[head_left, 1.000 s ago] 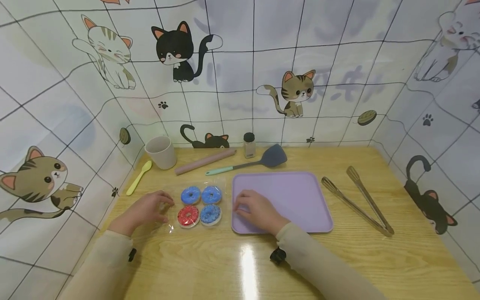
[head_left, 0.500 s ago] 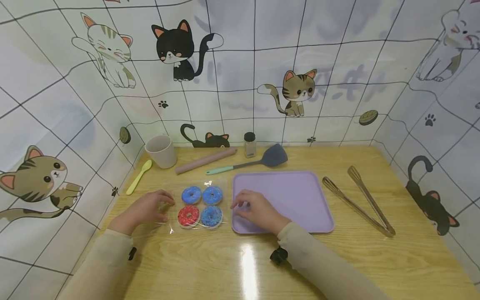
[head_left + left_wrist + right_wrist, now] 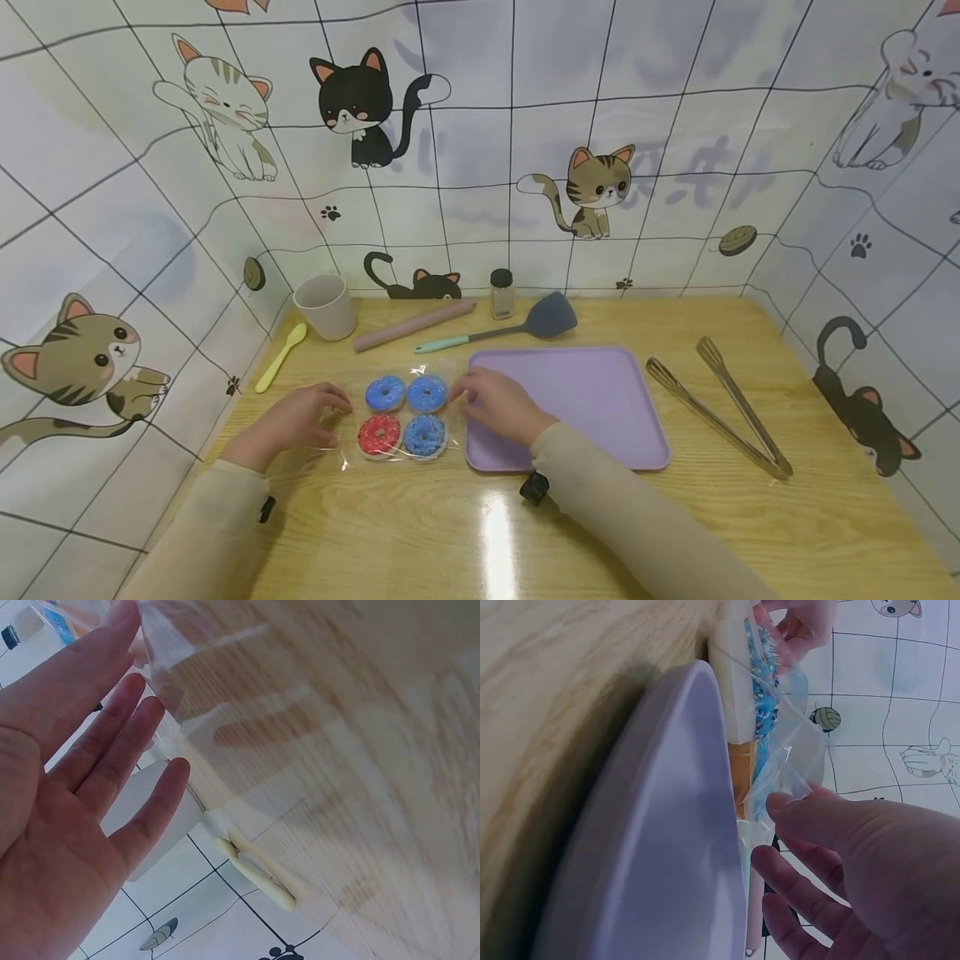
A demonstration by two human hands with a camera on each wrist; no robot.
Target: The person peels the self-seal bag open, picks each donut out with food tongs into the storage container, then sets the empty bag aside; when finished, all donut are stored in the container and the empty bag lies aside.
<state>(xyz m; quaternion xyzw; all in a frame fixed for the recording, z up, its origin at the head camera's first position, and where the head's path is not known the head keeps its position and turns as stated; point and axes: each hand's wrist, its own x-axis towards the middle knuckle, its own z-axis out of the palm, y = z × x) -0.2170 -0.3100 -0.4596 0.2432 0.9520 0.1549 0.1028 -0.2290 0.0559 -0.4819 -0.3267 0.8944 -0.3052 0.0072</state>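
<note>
Here, doughnuts bag between both hands, lower left of centre.
Left hand flat, fingers straight; right hand relaxed, touching bag edge.

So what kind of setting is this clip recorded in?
Probably a staged play-kitchen corner rather than a real kitchen: a wooden table walled in by cartoon-cat tile sheets, laid with a spatula, metal tongs and a clear pack of toy-looking doughnuts.

Wrapped donuts partly hidden behind the purple tray.
</note>
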